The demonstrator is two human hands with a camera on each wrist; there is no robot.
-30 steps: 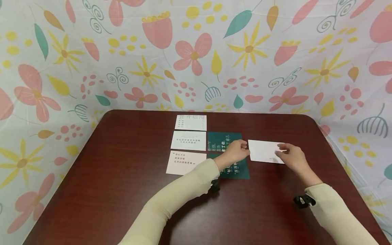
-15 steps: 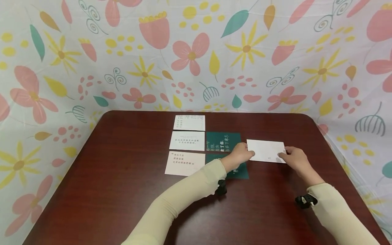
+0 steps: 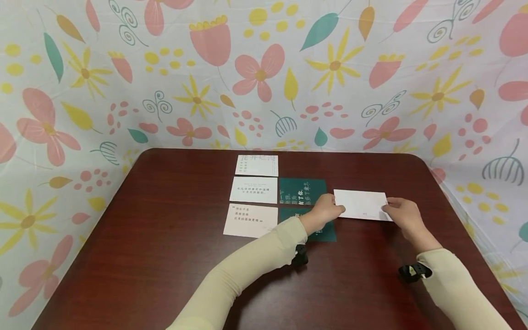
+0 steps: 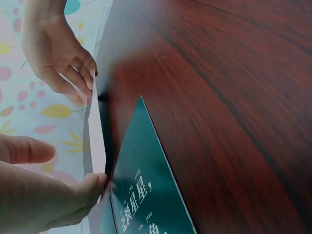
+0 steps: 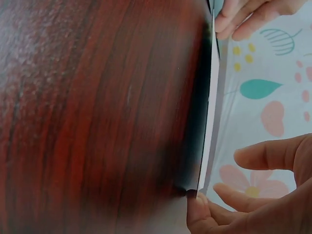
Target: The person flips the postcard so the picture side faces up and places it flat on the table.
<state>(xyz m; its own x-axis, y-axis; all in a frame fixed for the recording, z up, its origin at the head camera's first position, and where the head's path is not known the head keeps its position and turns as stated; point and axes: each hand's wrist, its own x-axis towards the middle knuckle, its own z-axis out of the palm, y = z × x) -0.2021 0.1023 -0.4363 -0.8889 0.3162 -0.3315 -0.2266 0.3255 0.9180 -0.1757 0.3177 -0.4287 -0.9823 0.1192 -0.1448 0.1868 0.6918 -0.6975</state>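
In the head view a white card (image 3: pixel 360 205) lies right of two dark green cards. My left hand (image 3: pixel 326 211) pinches its left edge, the forearm crossing over the lower green card (image 3: pixel 326 233). At the opposite end my right hand (image 3: pixel 406 216) grips the right edge between thumb and fingers. The upper green card (image 3: pixel 294 189) is partly covered by the left hand. Both wrist views show the white card (image 4: pixel 96 126) nearly edge-on, with dark shadow beside the card (image 5: pixel 209 112) in the right wrist view; whether it touches the table is unclear.
Three light cards form a column left of the green ones: a top card (image 3: pixel 256 166), a middle card (image 3: pixel 253 190) and a pinkish bottom card (image 3: pixel 247 220). The dark red wooden table (image 3: pixel 136 247) ends at a flower-patterned cloth (image 3: pixel 165 68) behind and at the sides.
My left hand has moved right and taken hold of the white card's left edge. My right fingers have slid outward from its top to its right edge. The other cards stay put.
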